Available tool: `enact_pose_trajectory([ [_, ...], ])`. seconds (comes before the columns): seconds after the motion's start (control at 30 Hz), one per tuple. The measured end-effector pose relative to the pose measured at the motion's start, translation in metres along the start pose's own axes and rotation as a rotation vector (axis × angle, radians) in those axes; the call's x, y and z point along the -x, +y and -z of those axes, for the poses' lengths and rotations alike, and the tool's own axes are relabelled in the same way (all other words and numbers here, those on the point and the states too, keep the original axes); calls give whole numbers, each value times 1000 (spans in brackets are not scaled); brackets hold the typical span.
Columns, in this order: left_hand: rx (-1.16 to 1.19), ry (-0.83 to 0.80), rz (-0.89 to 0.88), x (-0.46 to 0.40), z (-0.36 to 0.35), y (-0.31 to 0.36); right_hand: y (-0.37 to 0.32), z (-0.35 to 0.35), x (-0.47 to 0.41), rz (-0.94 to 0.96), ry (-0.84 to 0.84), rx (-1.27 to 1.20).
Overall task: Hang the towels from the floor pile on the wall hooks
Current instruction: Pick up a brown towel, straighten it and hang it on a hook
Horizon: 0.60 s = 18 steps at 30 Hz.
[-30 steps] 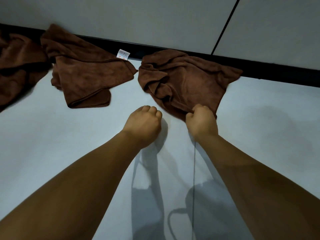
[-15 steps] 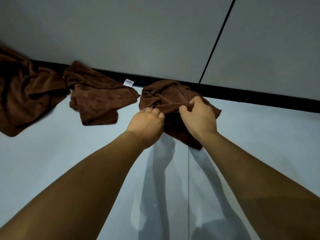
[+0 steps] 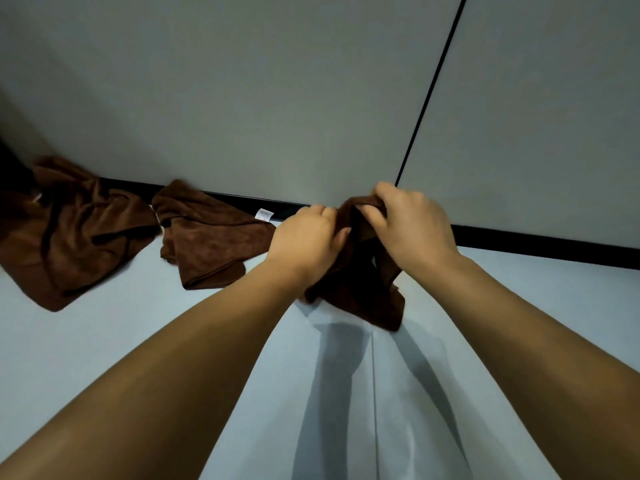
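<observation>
From the head camera, both hands hold one brown towel up off the pale floor, and the hold looks chosen to find an edge or loop before it goes to a hook. The right hand has its fingers curled over the top fold and pinches the cloth there, so the top of the bundle sits under its fingertips; the left hand is closed on the same towel just beside it, its knuckles toward the camera, though how much cloth lies inside that fist is hidden and I can only suppose it is a fold of the same upper edge. Below the two grips the rest of the towel hangs in a loose dark bunch, its lowest corner close to the floor; whether it touches cannot be told. Left of the grip, near but apart, a second towel lies folded on the floor with a small white label at its far corner, and further left a third towel is crumpled against the black skirting. Beyond the grip rises the grey wall with a dark vertical seam. No hooks show, so they are presumably higher up, out of view; nothing stands between the hands and the wall.
</observation>
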<state>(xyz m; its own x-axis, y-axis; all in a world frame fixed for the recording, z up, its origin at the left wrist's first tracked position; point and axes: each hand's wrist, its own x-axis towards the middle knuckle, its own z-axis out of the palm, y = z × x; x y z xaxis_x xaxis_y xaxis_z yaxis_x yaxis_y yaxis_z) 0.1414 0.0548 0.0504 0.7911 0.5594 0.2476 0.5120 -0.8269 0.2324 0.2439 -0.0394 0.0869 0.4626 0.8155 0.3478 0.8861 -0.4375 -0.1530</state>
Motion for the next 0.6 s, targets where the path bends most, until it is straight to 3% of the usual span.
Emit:
enact_pose_trajectory([
  [0.17,261,93,88,-4,27,17,-7,28,-8,40,101,45],
  [0.6,323,195,143,-6,42,-3,8,65,-9,-14,243,49],
])
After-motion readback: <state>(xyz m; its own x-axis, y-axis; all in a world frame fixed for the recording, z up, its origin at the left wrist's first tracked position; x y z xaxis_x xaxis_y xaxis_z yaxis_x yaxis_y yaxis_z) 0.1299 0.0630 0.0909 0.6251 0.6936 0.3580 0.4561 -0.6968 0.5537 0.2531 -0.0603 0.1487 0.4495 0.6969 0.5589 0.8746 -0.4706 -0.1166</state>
